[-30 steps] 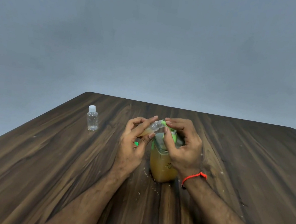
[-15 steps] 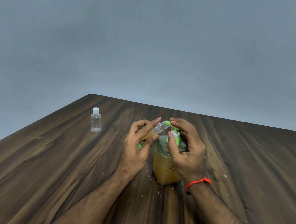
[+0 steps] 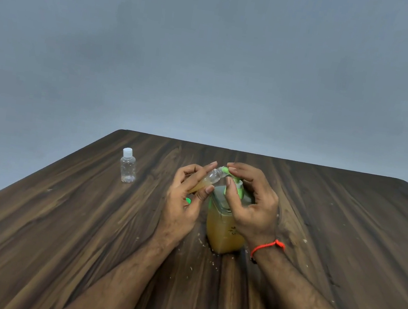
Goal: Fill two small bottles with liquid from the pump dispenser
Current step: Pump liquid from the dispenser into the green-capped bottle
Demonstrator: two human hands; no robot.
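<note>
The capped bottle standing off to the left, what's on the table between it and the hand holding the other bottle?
Only bare wood: the head view shows nothing between the capped bottle and the left hand.

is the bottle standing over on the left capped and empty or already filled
Capped and empty, it seems: the standing bottle wears its white cap and looks clear throughout, unlike the amber pump dispenser.

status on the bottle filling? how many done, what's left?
None finished. In hand: the left hand holds a tilted small bottle, partly filled with amber liquid, at the green pump, which the right hand works. Left: top it up, then the capped bottle, which looks empty on the table.
</note>
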